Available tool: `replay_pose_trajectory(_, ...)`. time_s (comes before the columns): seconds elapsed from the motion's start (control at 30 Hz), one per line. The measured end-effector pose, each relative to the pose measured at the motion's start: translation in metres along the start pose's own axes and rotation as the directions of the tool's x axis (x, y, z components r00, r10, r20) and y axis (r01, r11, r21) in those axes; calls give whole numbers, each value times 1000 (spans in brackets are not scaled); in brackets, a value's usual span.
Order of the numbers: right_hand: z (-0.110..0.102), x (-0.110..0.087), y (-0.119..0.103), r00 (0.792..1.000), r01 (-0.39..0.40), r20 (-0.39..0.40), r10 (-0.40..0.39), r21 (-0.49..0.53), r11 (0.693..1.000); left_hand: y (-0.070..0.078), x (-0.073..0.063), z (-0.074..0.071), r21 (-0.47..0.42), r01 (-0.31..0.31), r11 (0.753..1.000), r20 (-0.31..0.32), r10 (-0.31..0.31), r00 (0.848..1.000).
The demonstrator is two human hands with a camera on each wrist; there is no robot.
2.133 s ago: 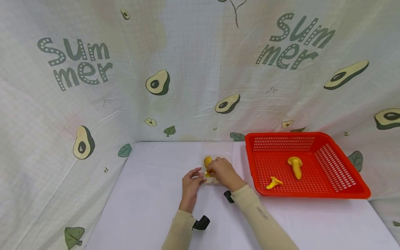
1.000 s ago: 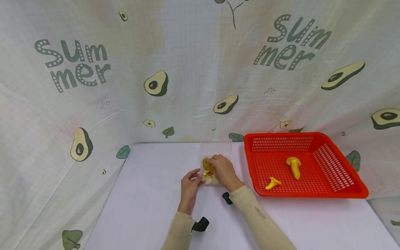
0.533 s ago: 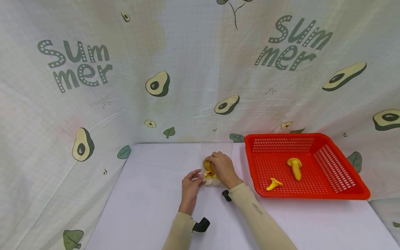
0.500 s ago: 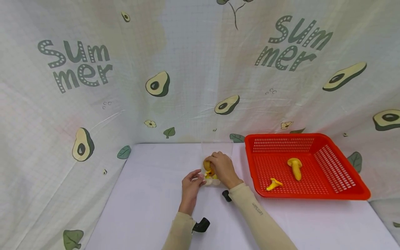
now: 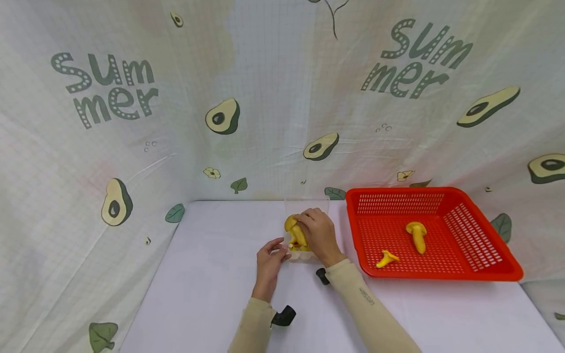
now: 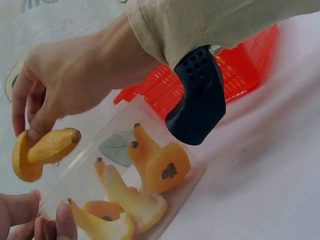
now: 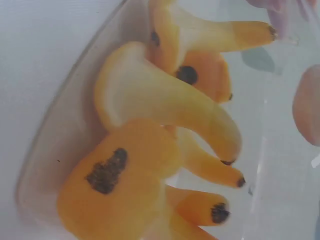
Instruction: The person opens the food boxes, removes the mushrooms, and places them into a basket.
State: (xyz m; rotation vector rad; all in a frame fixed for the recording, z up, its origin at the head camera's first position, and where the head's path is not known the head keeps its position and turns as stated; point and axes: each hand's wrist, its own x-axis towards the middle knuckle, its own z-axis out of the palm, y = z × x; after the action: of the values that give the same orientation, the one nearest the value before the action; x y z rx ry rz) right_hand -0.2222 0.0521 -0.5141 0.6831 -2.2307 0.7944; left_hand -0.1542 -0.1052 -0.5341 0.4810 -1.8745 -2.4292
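Note:
My right hand (image 5: 320,234) pinches a yellow mushroom (image 6: 54,146) by its stem, above a clear plastic box (image 5: 303,256). The mushroom's cap points left in the head view. Several yellow-orange mushrooms (image 7: 165,102) with dark spots lie in the box, stems toward one side. At the box's left front corner is my left hand (image 5: 267,262). Its thumb and fingertips (image 6: 66,222) are curled at the box's edge and hold it. The clear lid (image 5: 307,206) stands raised behind the box. The held mushroom is out of the right wrist view.
To the right stands a red slotted basket (image 5: 364,240) with a large yellow mushroom (image 5: 417,236) and a small one (image 5: 387,258) in it. Both lie on a white table (image 5: 212,274) that meets a printed cloth backdrop (image 5: 260,162) behind.
My right hand has risen slightly from the box with the mushroom, which now shows its cap and stem clearly. My left hand has stayed at the box's corner. The basket's mushrooms are unmoved.

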Motion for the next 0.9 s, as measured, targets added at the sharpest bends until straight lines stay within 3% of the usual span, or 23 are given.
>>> replay_pose_trajectory(0.3,-22,2,-8,994,13,-105,-15,-22,1000,-1,0,2,6,4,1000,10,-4,1000)
replay_pose_trajectory(0.9,-76,-13,-9,985,83,-145,-98,-107,991,-1,3,2,44,18,999,-23,-17,1000)
